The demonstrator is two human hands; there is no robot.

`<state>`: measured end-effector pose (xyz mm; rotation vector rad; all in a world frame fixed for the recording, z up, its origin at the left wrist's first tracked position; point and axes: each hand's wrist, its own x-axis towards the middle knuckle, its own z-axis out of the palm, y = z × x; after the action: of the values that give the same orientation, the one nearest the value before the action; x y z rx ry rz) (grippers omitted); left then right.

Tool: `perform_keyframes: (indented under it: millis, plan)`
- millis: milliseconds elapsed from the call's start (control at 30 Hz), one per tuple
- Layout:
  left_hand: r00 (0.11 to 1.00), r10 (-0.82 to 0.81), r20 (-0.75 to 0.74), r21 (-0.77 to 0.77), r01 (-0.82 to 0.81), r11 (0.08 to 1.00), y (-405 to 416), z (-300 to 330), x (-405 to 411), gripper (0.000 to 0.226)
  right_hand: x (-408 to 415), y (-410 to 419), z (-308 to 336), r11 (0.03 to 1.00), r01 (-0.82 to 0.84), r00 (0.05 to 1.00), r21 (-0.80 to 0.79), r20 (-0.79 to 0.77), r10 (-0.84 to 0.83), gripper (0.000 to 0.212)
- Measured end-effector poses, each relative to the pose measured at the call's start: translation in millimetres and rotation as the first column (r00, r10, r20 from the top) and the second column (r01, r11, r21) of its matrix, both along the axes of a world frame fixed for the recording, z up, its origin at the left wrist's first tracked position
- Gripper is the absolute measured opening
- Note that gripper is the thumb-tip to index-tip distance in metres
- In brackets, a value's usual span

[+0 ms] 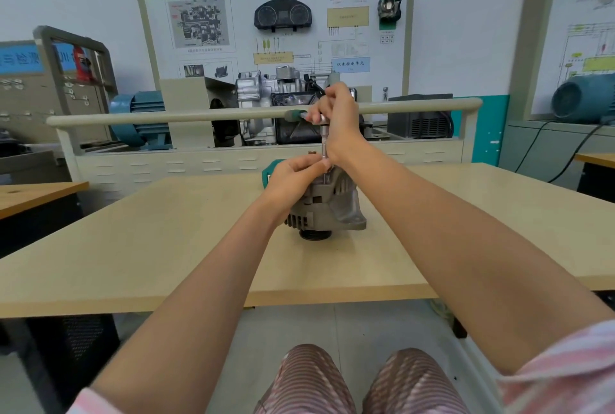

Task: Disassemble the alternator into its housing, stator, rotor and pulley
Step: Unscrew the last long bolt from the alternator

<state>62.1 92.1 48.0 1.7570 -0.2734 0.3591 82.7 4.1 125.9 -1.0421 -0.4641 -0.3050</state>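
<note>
— Grey cast aluminium, that's the alternator (327,210), standing pulley-down near the middle of the pale wooden table (166,247). You can just see the dark pulley (314,234) under it, touching the tabletop.

— And the tool?

— A slim steel extension bar (324,140) rising straight up out of the top of the housing. Its long axis is vertical, more or less in line with how the alternator itself stands. The green handle (294,115) sticks out sideways to the left at the top.

— Who's holding what?

— The right hand (339,117) is up high, fingers curled around the head of the tool where the handle meets the bar. The left hand (294,177) is low, resting on top of the alternator, its fingertips pinched around the bar's foot, right where it meets the housing.

— So the left is the nearer one to the fastener.

— Yes, it's right on it; the right is directly above, at the far end of the bar. I'd guess the left steadies the socket on a bolt while the right swings the handle. The bolt itself I can't see, the fingers hide it.

— What matters next?

— Keeping that bar plumb, I think. If it tilts, the socket may slip off.
</note>
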Motion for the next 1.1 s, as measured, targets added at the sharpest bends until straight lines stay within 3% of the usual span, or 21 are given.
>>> perform_keyframes:
  millis: [100, 167, 200, 233, 300, 333, 367, 400, 467, 500, 567, 633, 667, 767, 867, 967, 1000, 1033, 1100]
  plan:
    - [1.000, 0.024, 0.001, -0.021, -0.024, 0.999, -1.9, -0.2, -0.1, 0.031, 0.7, 2.8, -0.8, 1.000, 0.015, 1.000, -0.025, -0.002, -0.015, 0.049]
    - [1.000, 0.026, 0.013, -0.035, -0.026, 0.999, -3.2, -1.0, -0.2, 0.025, -1.8, 6.5, -7.9, 0.953, 0.236, 0.968, -0.191, 0.134, -0.213, 0.051]
    - [0.999, 0.032, 0.021, -0.039, -0.032, 0.999, -3.5, -2.0, 0.8, 0.017, -3.0, 7.7, -13.3, 0.868, 0.403, 0.903, -0.289, 0.282, -0.325, 0.049]
    - [0.998, 0.051, 0.022, -0.036, -0.050, 0.998, -4.1, -2.1, 0.6, 0.010, -3.5, 8.8, -20.2, 0.712, 0.595, 0.783, -0.373, 0.468, -0.409, 0.045]
    - [0.993, 0.119, 0.019, -0.016, -0.118, 0.993, -4.8, -1.5, 2.2, 0.014, -3.8, 11.5, -32.8, 0.217, 0.886, 0.462, -0.410, 0.748, -0.476, 0.025]
    - [0.990, 0.141, 0.015, -0.001, -0.141, 0.990, -5.3, -1.4, 3.5, 0.012, -4.5, 12.6, -36.5, 0.005, 0.913, 0.361, -0.407, 0.803, -0.474, 0.024]
    - [0.988, 0.153, 0.009, 0.013, -0.153, 0.988, -6.0, -1.1, 3.3, 0.011, -4.0, 12.6, -38.3, -0.111, 0.905, 0.317, -0.411, 0.825, -0.467, 0.027]
    - [0.988, 0.156, 0.010, 0.020, -0.157, 0.987, -6.7, -1.0, 3.2, 0.011, -4.4, 12.4, -38.6, -0.133, 0.900, 0.313, -0.415, 0.829, -0.464, 0.029]
    - [0.989, 0.146, 0.024, 0.003, -0.146, 0.989, -6.0, -0.8, 1.8, 0.014, -5.9, 9.8, -35.6, 0.015, 0.909, 0.374, -0.416, 0.800, -0.469, 0.025]
    - [0.992, 0.125, 0.030, -0.010, -0.125, 0.992, -5.1, -0.7, 0.2, 0.014, -6.2, 8.5, -33.2, 0.143, 0.894, 0.439, -0.425, 0.765, -0.471, 0.026]
    - [0.998, 0.058, 0.031, -0.022, -0.057, 0.998, -3.2, -0.5, -1.9, 0.010, -5.8, 5.3, -24.7, 0.458, 0.751, 0.656, -0.475, 0.616, -0.436, 0.041]
    - [1.000, 0.017, 0.019, -0.025, -0.016, 1.000, -2.0, -0.1, -2.2, 0.023, -5.6, 2.7, -15.0, 0.754, 0.478, 0.873, -0.451, 0.342, -0.349, 0.051]
    - [1.000, 0.011, 0.015, -0.023, -0.011, 1.000, -1.5, 0.0, -2.1, 0.028, -4.3, 1.8, -11.0, 0.852, 0.342, 0.937, -0.396, 0.213, -0.277, 0.054]
    - [1.000, 0.002, 0.011, -0.018, -0.002, 1.000, -0.1, 0.3, -1.3, 0.033, -0.4, 0.5, -2.8, 0.965, 0.128, 0.992, -0.228, 0.046, -0.120, 0.059]
    - [1.000, 0.021, 0.004, -0.034, -0.021, 0.999, -0.1, 1.3, -0.2, 0.032, -0.7, 5.1, -5.5, 0.963, 0.185, 0.982, -0.195, 0.066, -0.175, 0.059]
    - [1.000, 0.020, 0.012, -0.038, -0.020, 0.999, -2.2, 1.0, -0.7, 0.024, -4.1, 7.6, -17.1, 0.875, 0.379, 0.918, -0.301, 0.246, -0.312, 0.052]
    - [0.999, 0.025, 0.021, -0.035, -0.024, 0.999, -2.5, 0.6, 0.0, 0.018, -5.0, 7.5, -21.2, 0.794, 0.493, 0.856, -0.356, 0.362, -0.369, 0.048]
    - [0.999, 0.043, 0.027, -0.029, -0.042, 0.999, -2.7, 0.7, 0.5, 0.011, -4.9, 7.2, -25.3, 0.648, 0.646, 0.748, -0.403, 0.501, -0.434, 0.042]
    - [0.995, 0.096, 0.024, -0.019, -0.096, 0.995, -2.4, 1.2, 1.7, 0.011, -6.7, 10.0, -33.7, 0.229, 0.887, 0.461, -0.402, 0.733, -0.500, 0.028]
